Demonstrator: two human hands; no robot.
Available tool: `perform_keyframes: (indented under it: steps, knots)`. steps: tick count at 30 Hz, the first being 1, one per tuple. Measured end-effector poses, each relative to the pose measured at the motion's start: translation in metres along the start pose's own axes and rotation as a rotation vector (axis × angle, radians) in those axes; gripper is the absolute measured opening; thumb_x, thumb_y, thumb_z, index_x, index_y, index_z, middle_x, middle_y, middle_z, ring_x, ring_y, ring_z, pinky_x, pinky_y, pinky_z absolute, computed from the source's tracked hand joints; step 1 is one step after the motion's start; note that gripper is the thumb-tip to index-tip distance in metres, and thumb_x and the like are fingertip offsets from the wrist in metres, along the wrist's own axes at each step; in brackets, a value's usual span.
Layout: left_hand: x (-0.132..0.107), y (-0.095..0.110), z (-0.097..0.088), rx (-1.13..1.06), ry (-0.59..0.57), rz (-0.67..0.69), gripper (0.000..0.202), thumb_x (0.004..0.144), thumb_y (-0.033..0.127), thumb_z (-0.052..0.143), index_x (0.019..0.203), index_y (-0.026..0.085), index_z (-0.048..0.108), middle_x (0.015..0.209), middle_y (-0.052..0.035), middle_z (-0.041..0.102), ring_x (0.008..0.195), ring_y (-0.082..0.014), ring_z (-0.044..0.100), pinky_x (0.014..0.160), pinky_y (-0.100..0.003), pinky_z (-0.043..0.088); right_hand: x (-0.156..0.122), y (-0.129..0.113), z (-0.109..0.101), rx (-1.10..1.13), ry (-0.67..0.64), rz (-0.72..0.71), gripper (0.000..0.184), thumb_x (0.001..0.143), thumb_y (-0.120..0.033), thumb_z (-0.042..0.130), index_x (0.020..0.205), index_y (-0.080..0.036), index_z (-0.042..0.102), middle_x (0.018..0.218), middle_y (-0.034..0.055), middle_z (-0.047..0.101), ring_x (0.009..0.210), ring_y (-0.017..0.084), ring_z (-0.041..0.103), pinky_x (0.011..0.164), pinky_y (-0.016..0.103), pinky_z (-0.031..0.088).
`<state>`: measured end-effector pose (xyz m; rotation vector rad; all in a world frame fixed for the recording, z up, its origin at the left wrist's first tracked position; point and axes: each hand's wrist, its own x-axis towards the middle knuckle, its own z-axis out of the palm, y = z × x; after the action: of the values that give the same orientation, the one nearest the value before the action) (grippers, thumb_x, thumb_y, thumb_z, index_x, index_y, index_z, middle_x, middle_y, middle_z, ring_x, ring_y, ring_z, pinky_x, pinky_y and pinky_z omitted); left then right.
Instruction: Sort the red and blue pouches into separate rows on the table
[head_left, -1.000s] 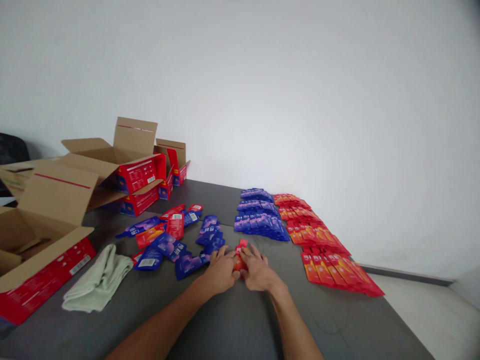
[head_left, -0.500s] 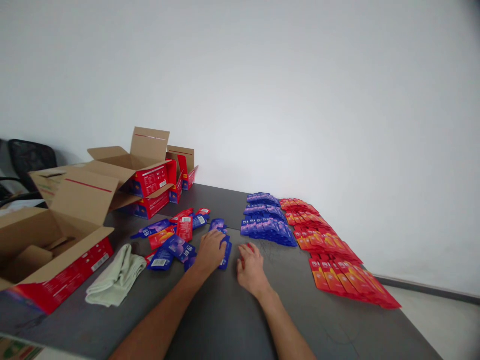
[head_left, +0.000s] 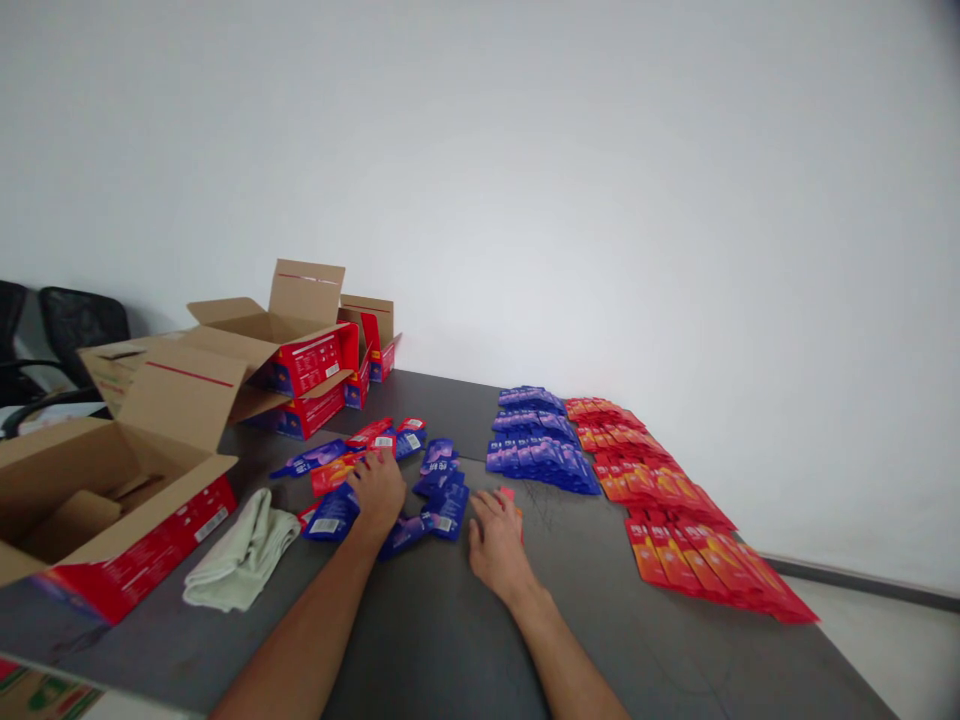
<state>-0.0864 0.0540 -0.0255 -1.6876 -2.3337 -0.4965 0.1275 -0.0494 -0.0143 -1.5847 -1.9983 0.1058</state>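
Your right hand [head_left: 498, 542] lies on red pouch [head_left: 519, 518] on bench [head_left: 435, 640], fingers loosely spread. Your left hand [head_left: 379, 490] is little farther, over mixed pile [head_left: 331, 473], fingertips at barcoded pouch [head_left: 385, 441]; whether this grip is pinching, cannot tell, hand covers it. Behind, toward wall [head_left: 540, 180], blue rows [head_left: 536, 452] lie.

1. Hands: I count two, left [head_left: 377, 490] and right [head_left: 498, 535].
2. Blue pouch rows [head_left: 541, 462]: three; pouches per row overlap, can't count.
3. Orange-red pouch rows [head_left: 697, 560]: four, same problem.
4. Pouch under the right hand [head_left: 508, 494]: one.
5. Loose pouches [head_left: 450, 508]: over eight, exact number hidden.
6. Red printed boxes [head_left: 150, 550]: at least four.
7. Cloth [head_left: 244, 560]: one.
8. Black chairs [head_left: 84, 325]: I get two.
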Motion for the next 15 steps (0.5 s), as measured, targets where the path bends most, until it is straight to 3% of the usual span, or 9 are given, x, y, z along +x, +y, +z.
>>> perform_keyframes:
  steps: [6,11,15]
  knots:
    - [0.0,0.007,-0.006,-0.065,-0.098,0.102,0.04,0.08,0.017,0.047,0.12,0.015,0.052,0.115,-0.016,0.063,0.109,-0.0314,0.056,0.091,-0.045,0.036,-0.001,0.005,0.0,0.042,0.002,0.019,0.042,0.085,-0.017,0.046,0.124,-0.022,0.06,0.133,0.0056,0.055,0.129,0.026,0.037,0.108,0.041,0.029]
    - [-0.006,0.019,-0.013,-0.107,-0.131,0.163,0.032,0.091,0.024,0.038,0.115,0.013,0.055,0.101,-0.0152,0.068,0.099,-0.0291,0.064,0.088,-0.043,0.039,0.001,0.009,-0.001,0.061,0.003,0.035,0.039,0.084,-0.017,0.047,0.119,-0.022,0.063,0.131,0.0061,0.057,0.127,0.026,0.039,0.106,0.042,0.032]
    - [-0.006,0.02,-0.016,-0.141,-0.129,0.231,0.03,0.093,0.018,0.034,0.113,0.011,0.055,0.087,-0.014,0.07,0.087,-0.0265,0.067,0.081,-0.038,0.042,0.001,0.01,-0.001,0.076,0.022,0.035,0.039,0.083,-0.016,0.047,0.117,-0.022,0.065,0.128,0.0065,0.059,0.125,0.026,0.042,0.105,0.043,0.033]
